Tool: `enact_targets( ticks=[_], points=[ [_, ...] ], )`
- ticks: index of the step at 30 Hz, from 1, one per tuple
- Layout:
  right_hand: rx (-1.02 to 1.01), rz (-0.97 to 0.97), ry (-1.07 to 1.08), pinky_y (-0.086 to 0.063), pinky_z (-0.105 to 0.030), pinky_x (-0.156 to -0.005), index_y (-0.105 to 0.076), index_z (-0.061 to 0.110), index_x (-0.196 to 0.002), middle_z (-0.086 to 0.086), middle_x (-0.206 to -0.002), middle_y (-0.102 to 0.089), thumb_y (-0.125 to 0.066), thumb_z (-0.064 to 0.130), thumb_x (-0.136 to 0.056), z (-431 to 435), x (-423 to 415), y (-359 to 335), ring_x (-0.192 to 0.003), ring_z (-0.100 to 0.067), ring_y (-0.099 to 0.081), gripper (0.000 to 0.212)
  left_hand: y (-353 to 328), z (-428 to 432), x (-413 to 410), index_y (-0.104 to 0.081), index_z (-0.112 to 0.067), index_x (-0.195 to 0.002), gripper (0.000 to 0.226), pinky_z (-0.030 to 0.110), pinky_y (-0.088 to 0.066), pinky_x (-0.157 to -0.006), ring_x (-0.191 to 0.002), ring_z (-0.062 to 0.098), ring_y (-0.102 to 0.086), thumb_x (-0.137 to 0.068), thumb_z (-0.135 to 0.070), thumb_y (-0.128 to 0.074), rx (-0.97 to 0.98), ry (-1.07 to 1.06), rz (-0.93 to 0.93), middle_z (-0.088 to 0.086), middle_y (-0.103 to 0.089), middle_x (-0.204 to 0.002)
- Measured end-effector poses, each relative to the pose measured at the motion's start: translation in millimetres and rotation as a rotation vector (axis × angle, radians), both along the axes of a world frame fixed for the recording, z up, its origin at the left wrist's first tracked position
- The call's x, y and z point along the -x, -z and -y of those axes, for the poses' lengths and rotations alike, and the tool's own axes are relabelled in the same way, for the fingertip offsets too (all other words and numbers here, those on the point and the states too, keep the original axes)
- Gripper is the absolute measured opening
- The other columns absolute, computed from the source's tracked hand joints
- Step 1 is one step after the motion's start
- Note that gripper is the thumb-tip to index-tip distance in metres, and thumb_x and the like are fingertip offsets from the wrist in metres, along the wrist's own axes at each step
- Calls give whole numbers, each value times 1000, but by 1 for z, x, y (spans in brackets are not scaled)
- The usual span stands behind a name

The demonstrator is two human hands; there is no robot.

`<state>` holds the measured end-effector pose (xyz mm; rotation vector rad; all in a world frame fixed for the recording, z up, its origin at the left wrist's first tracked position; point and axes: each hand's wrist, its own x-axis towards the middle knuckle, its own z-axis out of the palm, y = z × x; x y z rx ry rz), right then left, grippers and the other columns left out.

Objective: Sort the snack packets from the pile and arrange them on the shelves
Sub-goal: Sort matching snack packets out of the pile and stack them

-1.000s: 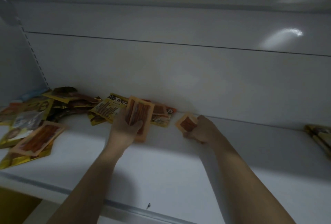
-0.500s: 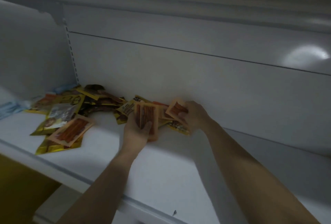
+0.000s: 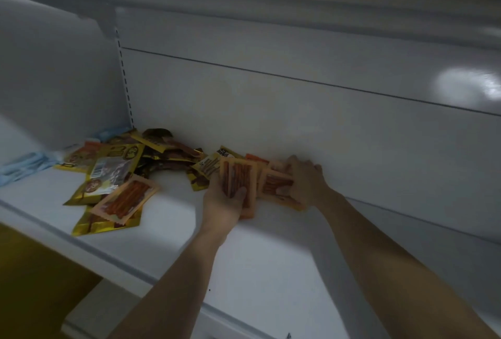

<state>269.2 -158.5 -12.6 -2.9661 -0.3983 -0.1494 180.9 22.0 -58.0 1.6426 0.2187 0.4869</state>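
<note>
Orange packet [image 3: 240,176] in left hand [image 3: 225,200] grip, just right of pile [image 3: 116,173]; right hand [image 3: 306,181] curled round second orange packet [image 3: 276,186], further right of pile. Likely light, floppy, slick film; pinch flat across sealed edge.

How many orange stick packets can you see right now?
3: first packet held in the left hand, second packet in the right hand, third packet lying on the pile's near edge. More may be hidden underneath.
</note>
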Motion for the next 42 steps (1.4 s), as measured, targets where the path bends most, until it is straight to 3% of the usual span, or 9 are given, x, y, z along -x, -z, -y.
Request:
enact_targets(
  ticks=[6,10,12,16,18,25,33,38,42],
  points=[
    [46,-5,49,-30,-32,-100,-46,31,-143,-8,-135,-50,-70,52,-81,2,11,2,-127,-29,-42,70,2,-1,-5,-52,-14,-130,46,30,-54,-84,-100,21,-66,-88,-5,-68,30,12,7,2,-67,-109],
    [-149,39,52,-35,-31,-80,-61,24,-105,-7,-111,-63,-73,37,-82,8,25,2,-109,-28,-57,29,-1,0,-3,-51,-13,-128,43,28,-52,-81,-99,20,-63,-89,-4,-66,52,38,10,0,-63,-108],
    [-333,75,125,-30,-30,-67,-54,22,-81,-3,-87,-62,-74,32,-82,12,32,4,-87,-25,-59,22,-2,1,-1,-50,-13,-130,44,26,-51,-78,-98,17,-61,-90,-3,-65,68,49,28,-1,-62,-108],
    [-1148,-7,209,-51,-39,-64,-68,10,-81,-9,-66,-66,-73,24,-86,4,57,14,-56,-25,-61,16,-1,4,4,-47,-25,-122,41,11,-47,-72,-85,-2,-58,-91,-3,-62,8,54,104,-15,-59,-100],
    [-1339,-69,150,-53,-35,-60,-70,12,-83,-8,-64,-68,-65,15,-93,-8,73,19,-48,-22,-61,11,0,6,5,-44,-27,-117,38,12,-47,-73,-85,-3,-59,-92,-2,-59,1,93,132,-17,-59,-99],
    [-1223,26,197,-55,-29,-65,-70,19,-84,1,-73,-74,-68,18,-91,-20,86,38,-64,-18,-71,7,4,14,7,-48,-8,-112,10,15,-48,-69,-84,6,-61,-103,-11,-45,-24,264,156,0,-61,-96],
    [-1180,3,258,-59,-37,-73,-72,26,-77,2,-74,-74,-71,25,-89,-24,93,37,-76,-23,-72,12,-1,16,11,-44,-12,-121,28,24,-51,-85,-99,10,-61,-97,-14,-58,-27,418,95,-5,-61,-107],
    [-1131,45,253,-54,-35,-81,-66,25,-86,2,-88,-71,-68,22,-90,-25,103,23,-89,-23,-69,6,-7,17,17,-44,-9,-118,31,11,-51,-74,-88,-5,-62,-93,1,-60,-1,429,90,-5,-61,-103],
    [-1189,97,263,-54,-47,-84,-69,27,-74,-4,-87,-75,-64,42,-76,-12,130,16,-88,-30,-70,16,-14,30,27,-50,-17,-114,30,25,-53,-82,-98,11,-65,-92,-1,-61,-20,449,108,-1,-64,-106]
  ],
)
